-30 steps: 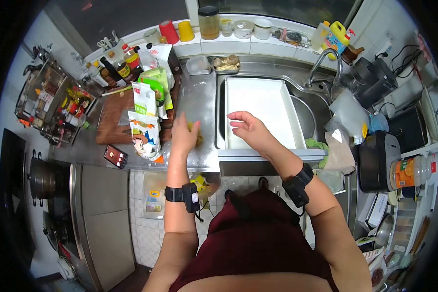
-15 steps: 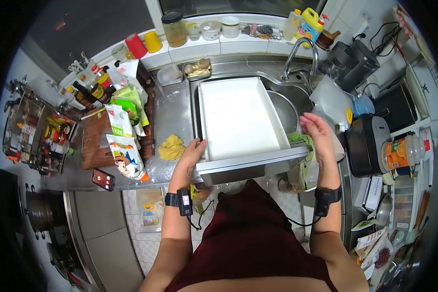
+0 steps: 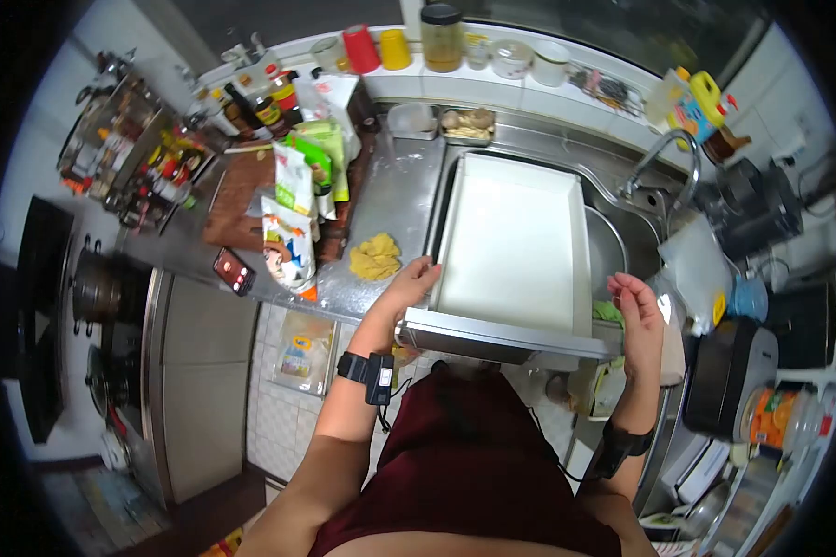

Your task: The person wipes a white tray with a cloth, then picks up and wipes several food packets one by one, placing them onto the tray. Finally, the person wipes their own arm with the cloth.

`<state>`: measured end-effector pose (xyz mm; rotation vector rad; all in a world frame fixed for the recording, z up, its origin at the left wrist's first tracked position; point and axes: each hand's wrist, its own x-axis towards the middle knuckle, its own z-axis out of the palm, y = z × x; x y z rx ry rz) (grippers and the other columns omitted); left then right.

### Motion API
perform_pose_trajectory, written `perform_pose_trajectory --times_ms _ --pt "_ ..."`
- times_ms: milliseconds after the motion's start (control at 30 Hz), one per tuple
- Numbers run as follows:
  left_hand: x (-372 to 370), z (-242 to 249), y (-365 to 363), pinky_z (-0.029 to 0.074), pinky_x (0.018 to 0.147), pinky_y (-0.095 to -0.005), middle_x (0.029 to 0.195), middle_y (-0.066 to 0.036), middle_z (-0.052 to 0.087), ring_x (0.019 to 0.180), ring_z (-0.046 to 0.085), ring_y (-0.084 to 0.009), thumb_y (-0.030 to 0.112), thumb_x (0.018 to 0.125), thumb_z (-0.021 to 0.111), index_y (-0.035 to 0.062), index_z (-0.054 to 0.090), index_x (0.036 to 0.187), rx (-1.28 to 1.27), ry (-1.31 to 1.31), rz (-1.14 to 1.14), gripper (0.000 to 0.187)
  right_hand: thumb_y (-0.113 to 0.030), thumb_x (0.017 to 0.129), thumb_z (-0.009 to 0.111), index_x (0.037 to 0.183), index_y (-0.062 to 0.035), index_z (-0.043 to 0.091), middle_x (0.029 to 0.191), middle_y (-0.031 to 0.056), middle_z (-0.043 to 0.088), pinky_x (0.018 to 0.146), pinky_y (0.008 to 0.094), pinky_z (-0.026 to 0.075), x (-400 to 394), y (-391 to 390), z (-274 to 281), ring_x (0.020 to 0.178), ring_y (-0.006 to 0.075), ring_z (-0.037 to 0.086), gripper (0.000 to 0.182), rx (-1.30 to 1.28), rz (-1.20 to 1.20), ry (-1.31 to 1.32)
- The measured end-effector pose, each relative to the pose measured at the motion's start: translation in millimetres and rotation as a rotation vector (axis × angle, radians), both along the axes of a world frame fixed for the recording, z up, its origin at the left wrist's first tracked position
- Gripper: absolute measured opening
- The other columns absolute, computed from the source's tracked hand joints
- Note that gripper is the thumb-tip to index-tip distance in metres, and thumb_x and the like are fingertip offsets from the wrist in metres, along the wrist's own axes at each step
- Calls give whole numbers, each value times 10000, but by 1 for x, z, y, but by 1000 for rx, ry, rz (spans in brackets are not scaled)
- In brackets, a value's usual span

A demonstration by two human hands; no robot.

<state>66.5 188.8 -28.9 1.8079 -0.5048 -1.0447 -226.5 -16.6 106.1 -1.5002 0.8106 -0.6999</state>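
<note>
Item: white tray (image 3: 515, 246), a large, shallow rectangular one, sitting across the sink (image 3: 613, 243) with its near end jutting over the counter edge toward the person; its inside is showing bare and white. Left hand (image 3: 411, 284), at about nine o'clock of the tray's near end, is resting against the left near corner, fingers loosely curled along the rim rather than clamped round it. Right hand (image 3: 637, 304), at about three o'clock of that same end, is hovering just beside the right near corner, fingers lightly spread and bent; whether it is touching the rim cannot be told. Dough (image 3: 375, 256), a rough yellow lump, is lying on the steel counter (image 3: 390, 186) at about nine o'clock of the tray, near the left hand and apart from it, not in the tray. Progress, as a judgement: the tray is in place and framed by both hands but not yet gripped or lifted; the dough is not yet shaped or moved into anything. Also present: flour bags (image 3: 293, 218) standing at ten o'clock of the dough, a phone (image 3: 234, 270) near the counter's front edge, a green cloth (image 3: 607, 313) by the right corner, a tap (image 3: 664, 158) at one o'clock of the tray.
</note>
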Motion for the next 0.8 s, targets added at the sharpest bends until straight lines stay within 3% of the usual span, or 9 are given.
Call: perform_pose_trajectory --times_ms 200,300,333,433,467,567,667,800 --pt "-6 -1 23 366 971 -285 1254 -147 512 1148 477 -189 284 906 565 -60 417 1289 -89 22 141 536 -83 932 503 1104 14 577 1051 66 614 887 244 412 54 25 20 989 118 555 211 -111 244 -19" --pt "7 -12 45 389 956 -318 1240 -207 530 1135 512 -263 317 874 595 -30 464 1264 -102 -174 190 538 -82 930 505 1088 9 589 1046 71 617 878 240 414 75 42 29 982 121 556 200 -164 305 21" --pt "12 -9 51 416 914 -323 1201 -206 556 1086 546 -282 252 864 606 -11 520 1210 -143 -225 231 443 -82 929 507 1077 10 594 1042 69 618 873 241 415 81 47 29 975 121 557 195 -180 312 18" --pt "34 9 71 439 864 -307 1058 -112 621 969 578 -195 182 854 621 16 584 1119 -130 -547 471 315 -83 924 513 1047 11 607 1027 66 621 859 245 420 100 69 31 952 124 560 180 -224 320 26" --pt "44 14 78 449 845 -311 1019 -115 624 945 592 -218 142 825 632 26 615 1058 -196 -898 552 261 -83 922 516 1038 11 610 1019 65 622 854 247 422 108 77 34 942 126 562 176 -238 322 37" --pt "71 30 99 308 1009 -433 1273 -250 441 1214 395 -380 205 751 710 19 457 1258 28 -1215 656 596 -69 911 522 1018 12 615 995 72 624 839 252 429 132 103 44 917 137 570 164 -310 347 32" --pt "103 27 105 136 1062 -537 1374 -358 221 1308 167 -484 357 707 743 27 229 1397 290 -1082 681 921 -52 899 522 1004 13 618 979 89 623 827 254 434 155 131 53 904 152 578 156 -417 390 27" --pt "142 -4 106 51 1047 -602 1394 -399 104 1309 60 -543 521 708 689 41 79 1438 445 -1068 627 1066 -36 877 528 980 4 620 950 116 624 793 272 454 181 171 60 879 199 593 143 -507 465 49"
